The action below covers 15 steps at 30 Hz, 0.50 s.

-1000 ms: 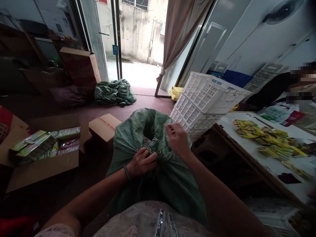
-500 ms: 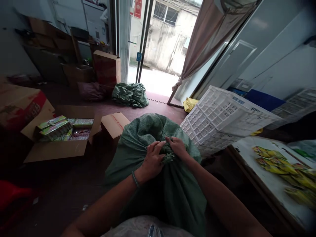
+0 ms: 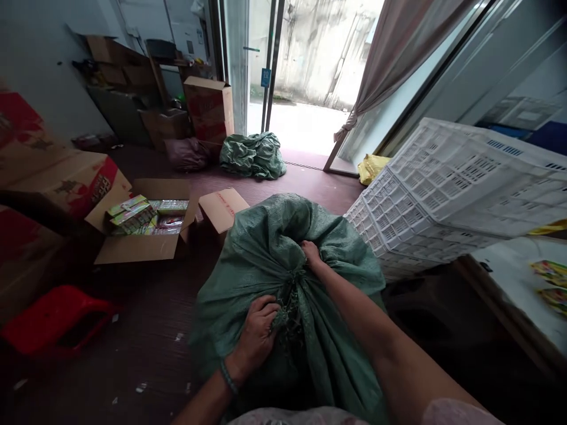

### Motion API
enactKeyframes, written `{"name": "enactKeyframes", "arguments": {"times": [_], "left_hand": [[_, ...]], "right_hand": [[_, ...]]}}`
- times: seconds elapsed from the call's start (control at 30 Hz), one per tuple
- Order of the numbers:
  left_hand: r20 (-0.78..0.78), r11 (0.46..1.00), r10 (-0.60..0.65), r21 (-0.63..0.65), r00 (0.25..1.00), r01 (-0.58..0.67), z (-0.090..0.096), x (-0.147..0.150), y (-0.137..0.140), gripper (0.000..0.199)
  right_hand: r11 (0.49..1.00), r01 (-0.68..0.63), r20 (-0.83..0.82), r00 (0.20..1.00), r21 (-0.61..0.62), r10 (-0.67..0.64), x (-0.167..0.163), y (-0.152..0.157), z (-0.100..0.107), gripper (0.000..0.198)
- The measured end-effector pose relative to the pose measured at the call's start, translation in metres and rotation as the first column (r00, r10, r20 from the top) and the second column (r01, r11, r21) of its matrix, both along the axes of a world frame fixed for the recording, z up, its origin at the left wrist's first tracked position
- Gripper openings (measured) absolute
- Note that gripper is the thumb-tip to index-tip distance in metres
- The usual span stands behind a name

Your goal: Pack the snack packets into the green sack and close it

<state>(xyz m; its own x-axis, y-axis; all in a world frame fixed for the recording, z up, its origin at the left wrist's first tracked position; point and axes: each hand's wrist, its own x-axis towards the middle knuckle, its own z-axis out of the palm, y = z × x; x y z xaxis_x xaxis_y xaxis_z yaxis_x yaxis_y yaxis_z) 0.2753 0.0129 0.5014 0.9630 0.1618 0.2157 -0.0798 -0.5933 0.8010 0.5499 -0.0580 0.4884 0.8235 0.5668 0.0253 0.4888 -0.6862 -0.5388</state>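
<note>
Green woven sack point(image 3: 266, 248) stands on the floor right before the person, beside the white crates point(image 3: 443, 195). Left hand point(image 3: 259, 333) clenches the bunched neck point(image 3: 287, 301), keeping the mouth gathered; right hand point(image 3: 312, 254) pinches the cloth higher up, pressing folds inward so nothing spills.

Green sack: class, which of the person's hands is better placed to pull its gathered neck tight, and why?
Probably the left hand: it is closed on the bunched neck of the green sack. The right hand only presses into the folds farther up.
</note>
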Motion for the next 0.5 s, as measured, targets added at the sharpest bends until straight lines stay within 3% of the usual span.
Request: {"name": "enactKeyframes", "arguments": {"times": [0.1, 0.23, 0.3, 0.37, 0.43, 0.5], "left_hand": [[0.029, 0.991, 0.036, -0.130, 0.999, -0.032, 0.019, -0.011, 0.008, 0.022], [0.131, 0.948, 0.042, -0.318, 0.991, 0.002, 0.078, 0.008, 0.013, 0.031], [0.134, 0.917, 0.040, -0.399, 0.990, 0.017, 0.112, 0.021, 0.006, 0.040], [0.054, 0.855, 0.045, -0.518, 0.998, -0.010, 0.139, 0.027, -0.006, 0.043], [-0.031, 0.782, 0.021, -0.623, 0.999, -0.036, 0.150, 0.026, -0.018, 0.043], [-0.064, 0.737, -0.014, -0.675, 0.998, -0.033, 0.147, 0.024, -0.023, 0.046]], "right_hand": [[0.996, 0.014, 0.010, 1.000, 0.085, -0.014, -0.017, -0.011, 0.033, 0.055], [0.958, -0.041, 0.120, 0.993, 0.283, 0.007, -0.062, -0.040, 0.120, 0.050], [0.856, -0.066, 0.014, 0.998, 0.513, 0.069, -0.097, -0.054, 0.164, 0.043], [0.765, -0.018, -0.217, 0.954, 0.643, 0.205, -0.131, -0.067, 0.194, 0.046], [0.670, 0.059, -0.400, 0.839, 0.740, 0.368, -0.153, -0.080, 0.208, 0.055], [0.641, 0.062, -0.469, 0.736, 0.765, 0.489, -0.155, -0.093, 0.212, 0.060]]}}
